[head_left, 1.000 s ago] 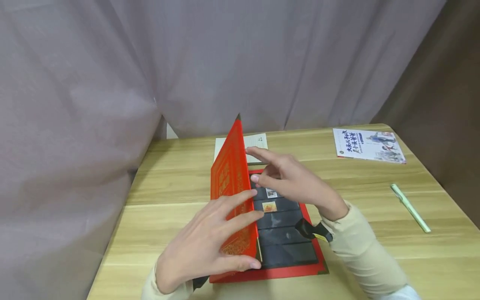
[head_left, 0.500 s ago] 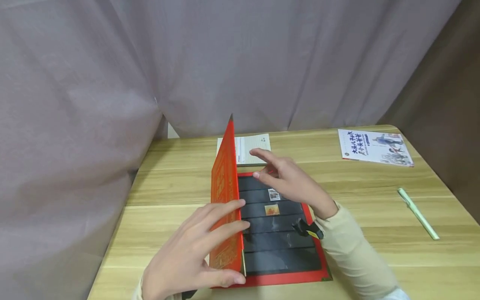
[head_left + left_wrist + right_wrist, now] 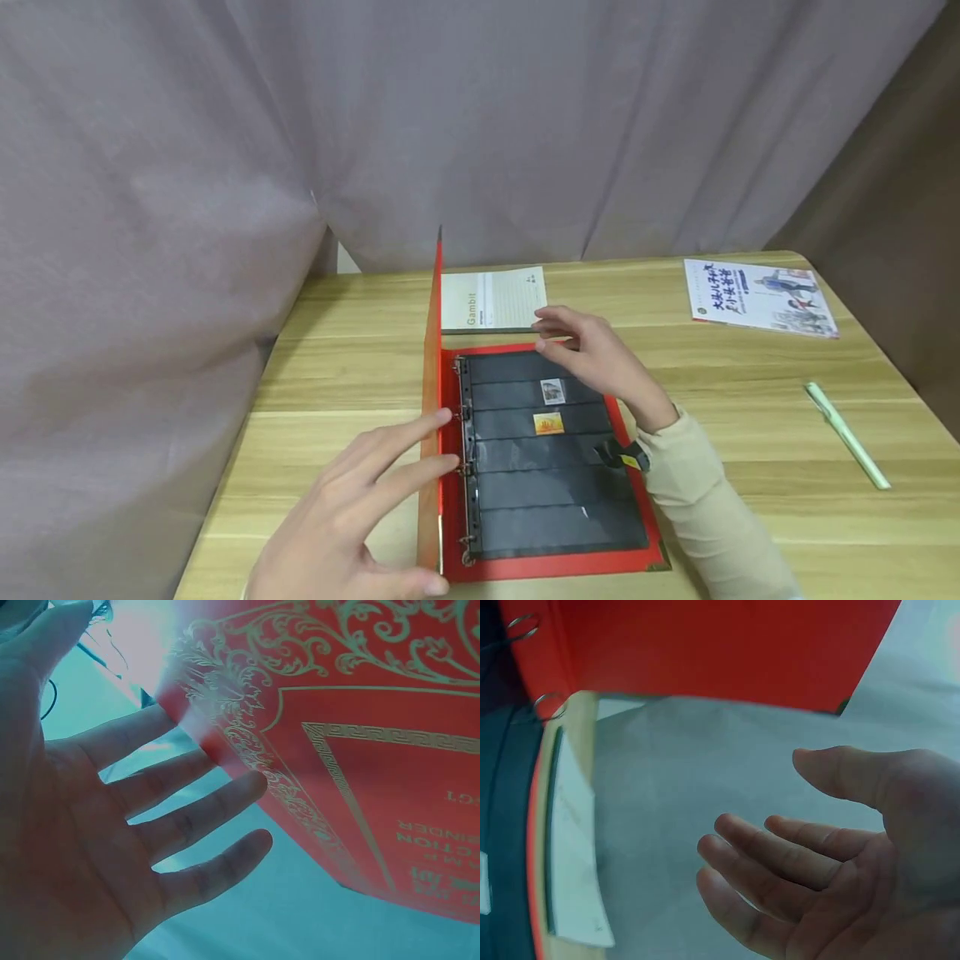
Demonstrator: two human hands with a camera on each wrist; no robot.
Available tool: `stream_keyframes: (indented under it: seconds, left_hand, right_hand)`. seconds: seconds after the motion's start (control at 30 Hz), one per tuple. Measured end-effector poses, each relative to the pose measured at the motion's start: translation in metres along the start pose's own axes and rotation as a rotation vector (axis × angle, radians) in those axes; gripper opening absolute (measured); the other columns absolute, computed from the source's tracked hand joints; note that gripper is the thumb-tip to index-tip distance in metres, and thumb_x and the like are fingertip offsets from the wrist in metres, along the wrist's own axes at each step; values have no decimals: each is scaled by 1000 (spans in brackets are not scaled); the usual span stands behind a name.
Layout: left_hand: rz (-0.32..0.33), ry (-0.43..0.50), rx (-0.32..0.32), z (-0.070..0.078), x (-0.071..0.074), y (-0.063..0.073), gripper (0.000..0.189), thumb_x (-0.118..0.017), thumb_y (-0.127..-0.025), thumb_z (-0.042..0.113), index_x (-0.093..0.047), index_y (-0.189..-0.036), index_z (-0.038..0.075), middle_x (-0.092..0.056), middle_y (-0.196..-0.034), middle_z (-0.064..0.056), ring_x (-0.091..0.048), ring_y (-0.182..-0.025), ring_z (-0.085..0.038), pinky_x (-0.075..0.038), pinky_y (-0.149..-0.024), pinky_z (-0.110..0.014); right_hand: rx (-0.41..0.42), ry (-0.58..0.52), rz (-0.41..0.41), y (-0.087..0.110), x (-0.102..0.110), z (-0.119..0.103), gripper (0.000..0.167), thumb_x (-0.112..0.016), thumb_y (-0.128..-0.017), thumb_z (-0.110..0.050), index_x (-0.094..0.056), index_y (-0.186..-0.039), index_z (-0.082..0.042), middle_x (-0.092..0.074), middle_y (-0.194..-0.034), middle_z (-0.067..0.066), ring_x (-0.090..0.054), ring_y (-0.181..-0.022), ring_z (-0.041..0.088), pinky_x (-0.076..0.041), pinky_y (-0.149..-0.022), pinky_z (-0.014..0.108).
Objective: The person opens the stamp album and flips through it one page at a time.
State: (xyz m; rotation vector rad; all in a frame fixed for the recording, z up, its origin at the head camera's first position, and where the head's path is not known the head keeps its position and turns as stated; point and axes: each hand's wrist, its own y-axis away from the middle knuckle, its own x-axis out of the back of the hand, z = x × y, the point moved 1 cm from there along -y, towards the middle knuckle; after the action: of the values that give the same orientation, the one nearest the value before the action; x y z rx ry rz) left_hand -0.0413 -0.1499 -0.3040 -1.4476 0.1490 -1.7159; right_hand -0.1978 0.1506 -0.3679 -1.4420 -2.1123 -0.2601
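A red stamp binder lies on the table, its front cover (image 3: 432, 358) standing upright along the left side. Gold scrollwork and lettering decorate the cover's outside (image 3: 360, 757) in the left wrist view. My left hand (image 3: 345, 508) is at that cover, fingers spread and straight, fingertips right at its edge. Metal rings (image 3: 466, 467) hold a black pocket page (image 3: 551, 496) bearing two stamps, one greyish (image 3: 552, 392) and one yellow-orange (image 3: 548, 423). Above the page's upper right corner is my right hand (image 3: 592, 354), fingers relaxed and holding nothing.
Behind the binder lies a notepad (image 3: 495, 300) marked "Gambit". A picture booklet (image 3: 761, 297) sits at the back right, and a pale green pen (image 3: 847, 435) lies to the right. Grey curtain (image 3: 480, 125) hangs beyond the wooden table (image 3: 337, 367).
The cover has swung left from leaning over the page to nearly upright, baring the rings and more of the page. My left hand moved left with it; the right hand came away from the cover.
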Motion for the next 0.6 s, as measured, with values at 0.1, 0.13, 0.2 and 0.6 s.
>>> stream_keyframes:
  seconds: [0.1,0.13,0.2,0.6]
  left_hand:
    - [59,-21,-72,-2,1,3,69,-57,-95,64,-63,-133,7,-48,-151,-13,-58,-121,-26,-51,-91,-38]
    - [80,-28,-96,-3,1,4,70,-57,-95,63,-63,-132,4,-49,-150,-16,-58,-120,-27,-50,-93,-36]
    - [110,-35,-124,-5,1,7,71,-59,-95,62,-63,-130,1,-49,-149,-18,-59,-120,-28,-48,-97,-32]
    - [158,85,2,-7,14,30,72,-73,-90,49,-59,-132,-7,-48,-148,-24,-51,-134,-25,-36,-110,-21]
  right_hand:
    - [-31,21,11,-1,-1,12,49,-67,-96,-7,-52,-141,6,-62,-132,25,-60,-121,40,-48,-100,55]
    - [-42,30,11,-1,-1,15,49,-68,-96,-6,-52,-140,7,-62,-132,25,-60,-121,41,-48,-99,55]
    - [-65,57,13,-2,-2,22,51,-69,-94,-6,-52,-140,7,-62,-131,26,-59,-122,41,-48,-99,56]
    - [-168,212,-47,-1,-6,53,63,-75,-89,-8,-48,-142,11,-55,-138,31,-51,-127,48,-41,-105,60]
